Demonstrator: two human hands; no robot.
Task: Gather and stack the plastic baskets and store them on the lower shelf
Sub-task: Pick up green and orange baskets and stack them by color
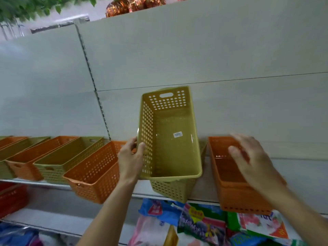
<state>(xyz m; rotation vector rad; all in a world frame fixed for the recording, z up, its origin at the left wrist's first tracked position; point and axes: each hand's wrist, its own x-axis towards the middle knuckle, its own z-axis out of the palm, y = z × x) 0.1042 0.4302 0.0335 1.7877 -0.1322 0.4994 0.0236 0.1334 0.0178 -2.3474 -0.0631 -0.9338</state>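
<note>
My left hand (132, 161) grips the left rim of a yellow perforated basket (170, 148), tilted up so its inside faces me; a small label is stuck on its floor. A second yellow basket (171, 189) sits under it on the shelf. My right hand (253, 162) hovers open over an orange basket (236, 189) at the right, fingers spread and blurred, whether touching I cannot tell. Left of my hand stands another orange basket (94, 176).
A row of orange and yellow baskets (53, 162) runs leftward along the grey shelf (204, 196). Red baskets (12, 199) sit lower left. Colourful packaged goods (200, 221) fill the shelf below. A plain grey back panel (177, 59) rises behind.
</note>
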